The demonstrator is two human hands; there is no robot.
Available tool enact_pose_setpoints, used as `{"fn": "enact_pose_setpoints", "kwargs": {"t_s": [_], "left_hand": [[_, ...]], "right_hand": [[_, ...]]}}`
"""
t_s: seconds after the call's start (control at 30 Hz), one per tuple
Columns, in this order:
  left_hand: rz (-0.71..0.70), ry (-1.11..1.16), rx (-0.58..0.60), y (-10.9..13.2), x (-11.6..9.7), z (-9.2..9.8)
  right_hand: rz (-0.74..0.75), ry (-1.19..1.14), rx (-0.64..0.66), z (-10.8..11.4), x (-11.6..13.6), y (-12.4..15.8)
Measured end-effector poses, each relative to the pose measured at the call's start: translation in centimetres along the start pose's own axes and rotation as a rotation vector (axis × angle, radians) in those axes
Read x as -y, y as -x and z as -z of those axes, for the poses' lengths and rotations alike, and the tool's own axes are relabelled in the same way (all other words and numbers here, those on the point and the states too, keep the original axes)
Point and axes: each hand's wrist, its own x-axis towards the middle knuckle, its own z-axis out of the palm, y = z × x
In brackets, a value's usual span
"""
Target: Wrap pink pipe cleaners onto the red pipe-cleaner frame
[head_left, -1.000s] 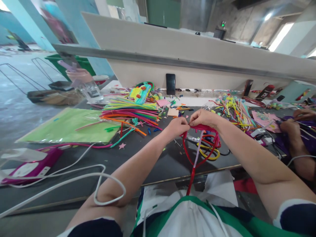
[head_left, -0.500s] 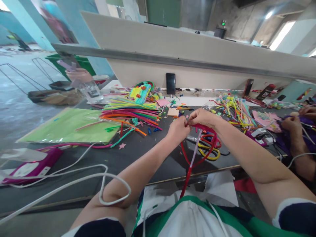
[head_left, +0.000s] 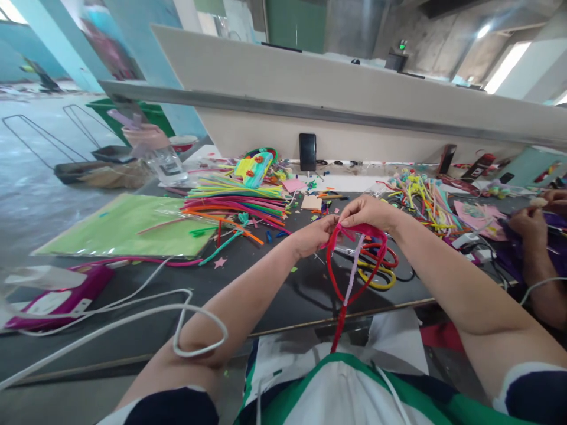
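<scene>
Both hands meet over the table at the top of a red pipe cleaner loop (head_left: 331, 273), which narrows to a twisted red stem hanging toward my lap. My left hand (head_left: 315, 235) pinches the loop's upper left side. My right hand (head_left: 364, 213) is closed on its top edge, where magenta fuzzy pipe cleaner bends along the curve. A pale lilac pipe cleaner (head_left: 353, 273) runs down the middle of the loop to the stem. Behind the loop lie scissors with yellow handles (head_left: 384, 283) and a red-handled pair (head_left: 390, 255), partly covered.
A bundle of coloured pipe cleaners (head_left: 239, 203) lies on the left beside a green sheet pack (head_left: 119, 227). A magenta device (head_left: 57, 298) trails white cables. A phone (head_left: 307, 152) leans on the partition. At right, a co-worker's hand (head_left: 529, 227) is near another pipe cleaner pile (head_left: 419, 198).
The loop has turned to show more of its face, with its magenta top edge now more visible. My left hand has shifted slightly left and down; the right stays nearly in place.
</scene>
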Motion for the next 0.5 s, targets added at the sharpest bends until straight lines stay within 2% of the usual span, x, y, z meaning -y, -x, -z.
{"fn": "enact_pose_setpoints", "kwargs": {"t_s": [0.1,0.17,0.3,0.5], "left_hand": [[0.043,0.049,0.084,0.0,0.4,-0.1],[0.066,0.034,0.073,0.0,0.6,-0.1],[0.054,-0.114,-0.034,-0.5,1.0,0.4],[-0.073,-0.383,-0.208,-0.9,0.4,1.6]], "right_hand": [[0.007,0.004,0.011,0.0,0.0,0.0],[0.009,0.002,0.032,0.0,-0.1,0.1],[0.028,0.072,0.05,0.1,-0.3,0.1],[0.037,0.22,0.045,0.5,-1.2,-0.2]]}}
